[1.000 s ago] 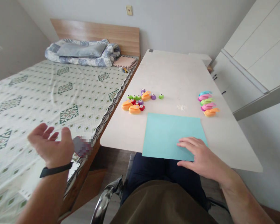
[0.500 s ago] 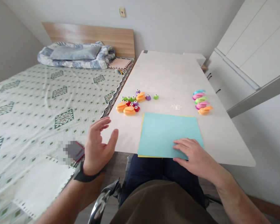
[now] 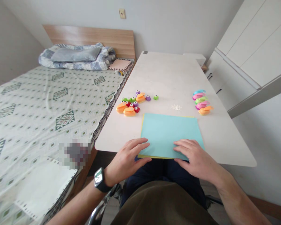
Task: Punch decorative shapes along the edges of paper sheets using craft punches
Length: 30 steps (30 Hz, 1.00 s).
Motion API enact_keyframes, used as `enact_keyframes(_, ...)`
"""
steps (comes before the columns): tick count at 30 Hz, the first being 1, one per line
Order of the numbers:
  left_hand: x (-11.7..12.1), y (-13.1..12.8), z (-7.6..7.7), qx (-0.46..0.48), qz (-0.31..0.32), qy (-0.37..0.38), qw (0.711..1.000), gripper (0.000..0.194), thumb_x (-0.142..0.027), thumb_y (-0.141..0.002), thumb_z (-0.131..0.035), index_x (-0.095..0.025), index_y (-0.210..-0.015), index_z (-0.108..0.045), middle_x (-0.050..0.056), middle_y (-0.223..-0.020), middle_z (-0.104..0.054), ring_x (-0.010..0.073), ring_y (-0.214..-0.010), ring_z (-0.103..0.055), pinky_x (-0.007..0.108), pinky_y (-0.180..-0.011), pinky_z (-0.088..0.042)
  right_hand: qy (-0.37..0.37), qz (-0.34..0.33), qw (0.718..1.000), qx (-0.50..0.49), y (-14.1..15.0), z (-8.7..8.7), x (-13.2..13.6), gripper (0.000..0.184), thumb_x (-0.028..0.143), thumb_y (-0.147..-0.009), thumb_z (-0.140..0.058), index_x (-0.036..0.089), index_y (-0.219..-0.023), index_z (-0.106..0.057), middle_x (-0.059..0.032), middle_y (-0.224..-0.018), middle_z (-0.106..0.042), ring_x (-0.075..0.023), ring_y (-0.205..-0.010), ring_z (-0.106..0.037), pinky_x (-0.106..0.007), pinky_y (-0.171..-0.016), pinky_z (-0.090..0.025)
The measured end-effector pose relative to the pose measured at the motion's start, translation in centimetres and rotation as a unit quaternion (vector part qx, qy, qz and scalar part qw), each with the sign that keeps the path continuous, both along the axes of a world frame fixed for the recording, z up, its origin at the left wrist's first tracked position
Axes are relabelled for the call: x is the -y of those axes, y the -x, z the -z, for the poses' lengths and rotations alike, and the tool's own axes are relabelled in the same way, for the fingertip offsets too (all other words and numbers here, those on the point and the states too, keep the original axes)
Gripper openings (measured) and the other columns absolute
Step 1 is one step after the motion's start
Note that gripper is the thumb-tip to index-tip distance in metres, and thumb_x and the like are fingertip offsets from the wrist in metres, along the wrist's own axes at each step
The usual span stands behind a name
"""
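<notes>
both grips released; left hand [image 3: 127, 159] on left edge of blue paper [image 3: 170, 131]; right hand [image 3: 193, 155] on near edge

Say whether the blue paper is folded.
Spread flat: the blue paper lies on a yellow sheet, left hand and right hand at its near edge.

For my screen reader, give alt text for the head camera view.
The left hand and right hand rest on a pale blue paper sheet atop a yellow sheet on a white table, with colourful plastic craft punches beyond.
</notes>
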<state>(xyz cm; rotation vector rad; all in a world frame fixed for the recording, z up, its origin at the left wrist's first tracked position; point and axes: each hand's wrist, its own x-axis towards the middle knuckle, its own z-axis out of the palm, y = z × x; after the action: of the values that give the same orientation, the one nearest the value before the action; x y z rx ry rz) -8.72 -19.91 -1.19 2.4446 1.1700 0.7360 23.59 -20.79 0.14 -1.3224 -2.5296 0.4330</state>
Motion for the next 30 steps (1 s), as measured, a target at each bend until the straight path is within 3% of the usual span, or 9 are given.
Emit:
enact_keyframes(6,0.10,-0.38,-0.28,0.007,-0.017,0.012,1.000,0.049,-0.038,-0.091,-0.069,-0.026,-0.137,-0.057,0.010,-0.142,-0.059,0.0243,-0.128,-0.059,0.043,-0.110,-0.052,-0.005,-0.007,0.999,-0.038,0.17,-0.17,0.14,0.015,0.022,-0.097,-0.058,0.023,-0.107,-0.070,-0.0065,-0.120,-0.071,-0.0243,-0.115,-0.063,-0.046,-0.101,-0.046)
enact_keyframes(11,0.06,-0.49,-0.49,0.020,-0.049,0.020,0.998,0.049,-0.036,-0.093,-0.067,-0.025,-0.139,-0.054,0.009,-0.140,-0.060,0.0231,-0.129,-0.059,0.041,-0.111,-0.051,-0.003,0.000,0.996,-0.087,0.04,-0.25,0.30,0.015,0.017,-0.099,-0.054,0.022,-0.103,-0.068,-0.0052,-0.105,-0.074,-0.0209,-0.101,-0.066,-0.042,-0.094,-0.049)
enact_keyframes(19,0.00,-0.63,-0.10,0.043,-0.097,0.023,0.994,0.047,-0.032,-0.095,-0.064,-0.025,-0.140,-0.051,0.008,-0.133,-0.066,0.0230,-0.123,-0.063,0.043,-0.107,-0.053,-0.030,0.003,0.993,-0.117,-0.55,-0.71,0.50,0.013,0.018,-0.098,-0.057,0.023,-0.101,-0.069,-0.0042,-0.100,-0.074,-0.0203,-0.095,-0.067,-0.040,-0.091,-0.050)
enact_keyframes(30,-0.39,-0.69,-0.24,0.076,-0.057,0.029,0.995,0.019,-0.023,-0.096,-0.063,-0.024,-0.113,-0.069,0.005,-0.117,-0.073,0.0176,-0.110,-0.068,0.033,-0.100,-0.056,-0.016,0.004,0.993,-0.120,-0.66,-1.06,1.00,0.012,0.018,-0.097,-0.059,0.023,-0.099,-0.069,-0.0042,-0.097,-0.074,-0.0207,-0.094,-0.067,-0.040,-0.089,-0.050)
